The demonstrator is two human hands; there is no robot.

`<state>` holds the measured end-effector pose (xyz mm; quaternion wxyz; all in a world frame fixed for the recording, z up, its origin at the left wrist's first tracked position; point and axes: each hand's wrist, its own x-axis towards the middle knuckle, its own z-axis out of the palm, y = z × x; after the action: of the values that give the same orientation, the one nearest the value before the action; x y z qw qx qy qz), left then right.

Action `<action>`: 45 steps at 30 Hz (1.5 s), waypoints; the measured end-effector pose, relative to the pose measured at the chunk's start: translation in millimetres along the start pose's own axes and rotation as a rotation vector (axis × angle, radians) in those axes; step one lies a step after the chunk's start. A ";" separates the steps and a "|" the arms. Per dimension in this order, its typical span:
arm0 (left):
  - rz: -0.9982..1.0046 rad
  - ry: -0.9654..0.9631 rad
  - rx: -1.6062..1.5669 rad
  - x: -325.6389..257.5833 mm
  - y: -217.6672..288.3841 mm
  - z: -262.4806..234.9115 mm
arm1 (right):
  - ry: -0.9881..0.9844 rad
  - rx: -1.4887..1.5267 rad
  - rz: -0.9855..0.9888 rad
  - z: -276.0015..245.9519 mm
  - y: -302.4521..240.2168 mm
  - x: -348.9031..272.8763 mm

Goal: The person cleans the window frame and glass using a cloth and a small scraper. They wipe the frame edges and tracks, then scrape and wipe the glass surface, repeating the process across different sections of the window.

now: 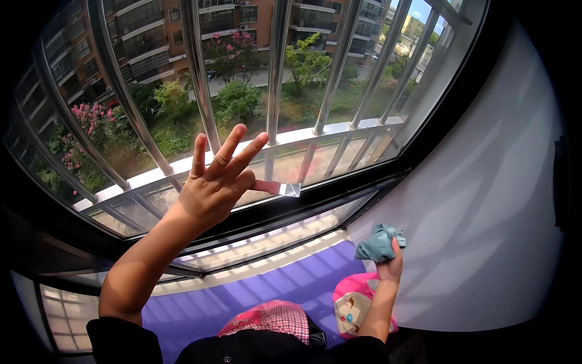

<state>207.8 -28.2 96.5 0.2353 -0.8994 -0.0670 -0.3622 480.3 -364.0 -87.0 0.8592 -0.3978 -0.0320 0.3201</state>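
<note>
My left hand (212, 188) reaches up in front of the window. Its thumb and index finger pinch a small scraper (265, 186) with a pinkish handle and a flat, shiny blade pointing right; the other three fingers are spread. The blade is close to the glass (254, 130) just above the lower black frame (315, 197); whether it touches, I cannot tell. Lower right, my right hand (391, 267) grips a crumpled teal cloth (379, 242) beside the white wall, with its thumb on top and the other fingers mostly hidden.
Metal security bars (277, 73) stand beyond the glass, with shrubs and apartment buildings outside. Below the window runs a purple padded surface (200, 309). A pink cartoon-faced cushion (351, 306) lies by my right forearm. Pink checked fabric (273, 318) shows at my front. A white wall (479, 230) curves along the right.
</note>
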 end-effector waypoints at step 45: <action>-1.344 0.559 -0.769 -292.5 38.1 -171.8 | -0.928 -1.010 -0.698 268.9 231.4 -76.4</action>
<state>-100.7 -128.2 -9.8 -0.3483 -0.5618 -0.4014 -0.6340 215.0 -118.9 -51.5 0.5232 -0.5335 -0.6553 0.1109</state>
